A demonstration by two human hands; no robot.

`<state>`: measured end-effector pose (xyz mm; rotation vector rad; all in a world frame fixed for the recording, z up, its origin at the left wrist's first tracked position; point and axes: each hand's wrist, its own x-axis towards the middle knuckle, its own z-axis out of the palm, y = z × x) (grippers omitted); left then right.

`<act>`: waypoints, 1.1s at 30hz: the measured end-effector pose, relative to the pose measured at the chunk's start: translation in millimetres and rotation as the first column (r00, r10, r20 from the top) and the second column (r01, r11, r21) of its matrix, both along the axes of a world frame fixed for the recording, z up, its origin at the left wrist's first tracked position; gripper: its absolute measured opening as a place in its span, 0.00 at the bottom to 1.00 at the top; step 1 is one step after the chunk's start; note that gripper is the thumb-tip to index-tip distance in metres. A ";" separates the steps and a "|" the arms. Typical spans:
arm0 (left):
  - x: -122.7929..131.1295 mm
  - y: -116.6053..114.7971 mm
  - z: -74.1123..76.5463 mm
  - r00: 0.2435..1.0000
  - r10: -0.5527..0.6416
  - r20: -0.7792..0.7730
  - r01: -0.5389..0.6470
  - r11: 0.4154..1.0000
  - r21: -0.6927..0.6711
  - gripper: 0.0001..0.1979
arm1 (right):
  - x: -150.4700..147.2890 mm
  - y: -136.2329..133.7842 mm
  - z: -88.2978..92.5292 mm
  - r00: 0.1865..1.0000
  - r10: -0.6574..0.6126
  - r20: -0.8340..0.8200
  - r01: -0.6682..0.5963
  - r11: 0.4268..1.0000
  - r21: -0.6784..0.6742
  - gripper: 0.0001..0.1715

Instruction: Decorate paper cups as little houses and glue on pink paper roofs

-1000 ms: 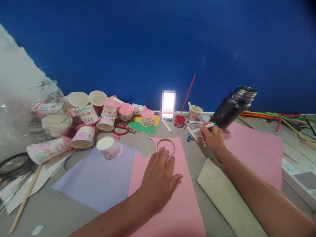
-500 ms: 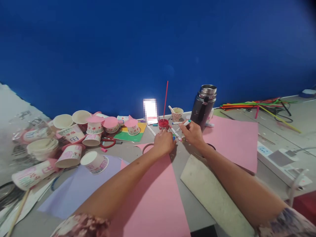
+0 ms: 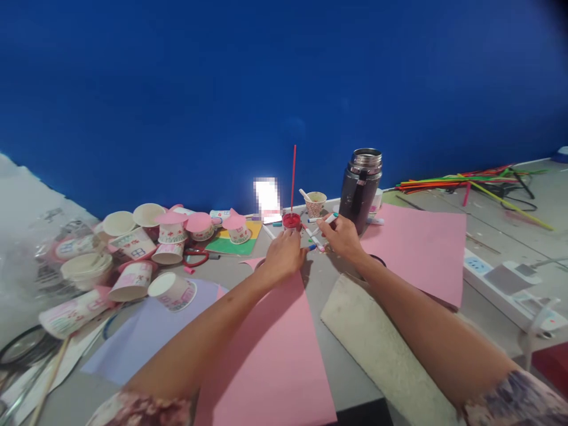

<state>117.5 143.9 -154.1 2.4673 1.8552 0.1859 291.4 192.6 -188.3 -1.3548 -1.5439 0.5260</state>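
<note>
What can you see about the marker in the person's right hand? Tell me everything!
The marker is a slim stick with a white barrel that looks like plastic and a teal upper end. The thumb and fingers of the right hand pinch it, hiding part of it. It slants, teal end up and to the right, above the grey table. Its lower end is too small and blurred to tell whether it is capped or touches anything.

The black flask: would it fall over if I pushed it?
Pushed near the top, the flask could well tip, since it stands tall and narrow. Its shiny neck looks like metal, so it may feel heavy for its size. No lid shows on it, so anything inside might spill.
</note>
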 end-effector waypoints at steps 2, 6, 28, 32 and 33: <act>-17.7 -31.7 3.7 0.999 -0.045 0.023 0.045 0.999 0.028 0.10 | -0.6 -0.3 -0.3 0.999 0.019 -0.041 -0.020 1.000 -0.015 0.14; -52.2 -94.8 -10.2 0.990 -0.138 0.017 0.134 0.979 0.154 0.11 | -5.0 -3.5 -0.7 0.989 0.082 -0.126 -0.090 0.994 -0.060 0.14; -71.2 -109.9 -64.4 0.981 -0.181 -0.070 0.194 0.919 0.343 0.26 | -107.8 -3.8 43.5 0.903 0.427 0.043 -0.408 0.886 -0.220 0.29; -70.6 -109.9 -66.4 0.977 -0.197 -0.082 0.214 0.915 0.344 0.28 | -140.7 1.2 47.0 0.829 0.524 0.195 -0.477 0.844 -0.245 0.29; -70.7 -109.7 -66.4 0.977 -0.197 -0.079 0.212 0.915 0.342 0.28 | -145.4 3.1 46.2 0.813 0.539 0.219 -0.487 0.837 -0.251 0.29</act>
